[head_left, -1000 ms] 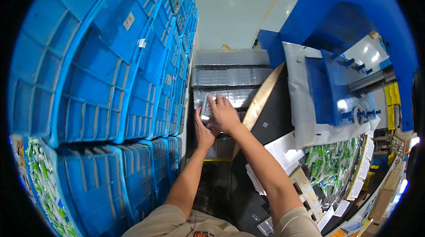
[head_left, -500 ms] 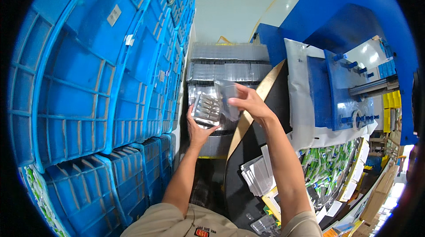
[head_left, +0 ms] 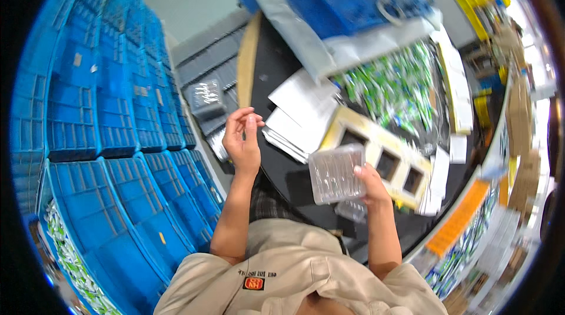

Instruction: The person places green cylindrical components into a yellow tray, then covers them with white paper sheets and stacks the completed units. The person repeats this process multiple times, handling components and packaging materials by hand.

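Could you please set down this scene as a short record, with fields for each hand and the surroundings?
Left hand: raised near the black table, nothing visible in it
Right hand: holding a clear plastic tray
Nearby: white sheets, a cream frame with openings, green-and-white packets
Left side: stacked blue crates

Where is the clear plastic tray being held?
In the head view, right of centre: the clear tray is in the right hand, partly covering the cream frame.
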`<state>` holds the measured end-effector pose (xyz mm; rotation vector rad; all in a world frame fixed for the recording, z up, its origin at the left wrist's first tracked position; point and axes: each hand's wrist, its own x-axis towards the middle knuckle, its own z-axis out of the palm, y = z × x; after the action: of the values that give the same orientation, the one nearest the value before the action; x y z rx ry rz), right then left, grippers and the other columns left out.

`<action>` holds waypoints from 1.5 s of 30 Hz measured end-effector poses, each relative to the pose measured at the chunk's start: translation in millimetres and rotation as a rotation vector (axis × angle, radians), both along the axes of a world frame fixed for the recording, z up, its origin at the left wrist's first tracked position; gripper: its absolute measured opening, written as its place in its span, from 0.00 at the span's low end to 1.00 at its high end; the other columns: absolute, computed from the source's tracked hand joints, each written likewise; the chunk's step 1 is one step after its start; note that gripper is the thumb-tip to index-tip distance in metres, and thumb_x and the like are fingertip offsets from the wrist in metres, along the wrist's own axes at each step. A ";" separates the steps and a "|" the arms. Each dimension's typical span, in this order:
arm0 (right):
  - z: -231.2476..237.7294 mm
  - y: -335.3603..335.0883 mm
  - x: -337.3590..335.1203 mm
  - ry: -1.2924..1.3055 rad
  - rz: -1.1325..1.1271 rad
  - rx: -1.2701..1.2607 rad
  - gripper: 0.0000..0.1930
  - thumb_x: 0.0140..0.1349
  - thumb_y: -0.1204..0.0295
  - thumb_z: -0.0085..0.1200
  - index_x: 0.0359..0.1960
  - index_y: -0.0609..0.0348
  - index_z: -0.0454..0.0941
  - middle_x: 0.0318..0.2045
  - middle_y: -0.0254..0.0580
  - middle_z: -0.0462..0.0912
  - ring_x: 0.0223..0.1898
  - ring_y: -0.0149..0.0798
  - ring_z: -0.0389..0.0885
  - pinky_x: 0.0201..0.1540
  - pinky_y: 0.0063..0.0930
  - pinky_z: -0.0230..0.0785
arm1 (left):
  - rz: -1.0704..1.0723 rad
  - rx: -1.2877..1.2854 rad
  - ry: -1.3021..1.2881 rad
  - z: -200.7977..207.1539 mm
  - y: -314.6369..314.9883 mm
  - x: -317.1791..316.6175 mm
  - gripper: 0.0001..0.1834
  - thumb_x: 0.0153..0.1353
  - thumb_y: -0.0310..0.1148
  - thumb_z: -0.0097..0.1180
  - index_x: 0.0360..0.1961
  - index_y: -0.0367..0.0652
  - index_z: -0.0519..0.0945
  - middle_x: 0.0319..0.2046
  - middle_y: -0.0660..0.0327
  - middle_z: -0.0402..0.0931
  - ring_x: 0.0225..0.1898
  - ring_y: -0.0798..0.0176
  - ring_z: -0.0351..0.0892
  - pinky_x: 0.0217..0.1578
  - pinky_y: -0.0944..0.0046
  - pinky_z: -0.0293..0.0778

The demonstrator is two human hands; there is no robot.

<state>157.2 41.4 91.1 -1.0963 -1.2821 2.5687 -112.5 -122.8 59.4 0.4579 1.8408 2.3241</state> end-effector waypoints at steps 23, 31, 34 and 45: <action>-48.4 -61.2 201.9 -0.794 -0.256 1.557 0.25 0.54 0.55 0.70 0.48 0.56 0.79 0.46 0.44 0.79 0.49 0.52 0.76 0.51 0.46 0.68 | -1.405 -0.843 1.143 -25.6 37.3 203.7 0.10 0.56 0.38 0.67 0.35 0.45 0.87 0.34 0.60 0.81 0.39 0.51 0.83 0.39 0.53 0.79; -43.4 -15.9 204.9 -0.343 0.560 1.415 0.11 0.48 0.63 0.73 0.26 0.54 0.86 0.31 0.41 0.83 0.40 0.48 0.84 0.40 0.41 0.75 | -1.444 -0.835 1.268 -28.5 43.9 196.9 0.05 0.58 0.31 0.62 0.32 0.45 0.87 0.34 0.59 0.83 0.37 0.49 0.83 0.40 0.51 0.78; -44.1 1.4 200.3 -0.325 0.612 1.277 0.09 0.48 0.64 0.74 0.26 0.52 0.88 0.26 0.41 0.87 0.33 0.48 0.86 0.35 0.41 0.76 | -1.416 -0.833 1.198 -25.3 41.6 197.8 0.05 0.56 0.31 0.63 0.32 0.45 0.87 0.33 0.59 0.83 0.37 0.50 0.83 0.40 0.52 0.78; -44.4 6.9 198.8 -0.317 0.711 1.350 0.06 0.53 0.66 0.66 0.26 0.54 0.87 0.29 0.43 0.87 0.33 0.49 0.86 0.35 0.42 0.77 | -1.186 -0.562 0.892 62.4 17.2 181.7 0.04 0.51 0.27 0.66 0.28 0.45 0.83 0.28 0.61 0.81 0.33 0.53 0.82 0.38 0.57 0.76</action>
<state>356.0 48.3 46.6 -0.7271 -3.0748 0.9990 69.2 -105.5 121.8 1.9684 1.5525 0.7841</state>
